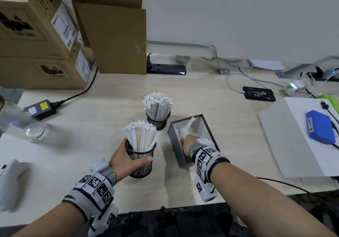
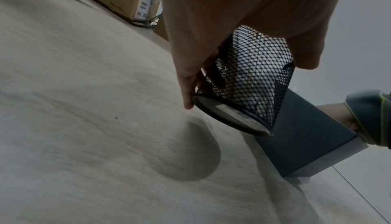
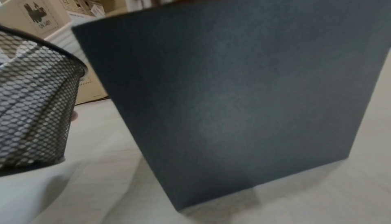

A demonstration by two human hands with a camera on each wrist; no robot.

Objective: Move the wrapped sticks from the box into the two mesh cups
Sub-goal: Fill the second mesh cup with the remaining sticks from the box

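My left hand [image 1: 126, 159] grips the near black mesh cup [image 1: 142, 160], packed with wrapped sticks [image 1: 141, 136]. In the left wrist view this near mesh cup [image 2: 243, 80] is tilted, its base raised above its shadow on the table, with my left hand [image 2: 232, 18] curled round it. The far mesh cup [image 1: 158, 122] stands behind, also full of wrapped sticks [image 1: 157, 103]. My right hand [image 1: 190, 142] reaches down into the open grey box [image 1: 175, 145], where a few white sticks [image 1: 190, 125] lean. Its fingers are hidden inside. The box's dark wall [image 3: 232, 93] fills the right wrist view.
Cardboard boxes [image 1: 42, 35] stand stacked at the back left, a power adapter [image 1: 40, 108] and a glass [image 1: 36, 132] to the left. A power strip [image 1: 167, 69], a phone [image 1: 258, 93] and cables lie at the back. A white box [image 1: 286, 136] with a blue pack [image 1: 320, 126] is at the right.
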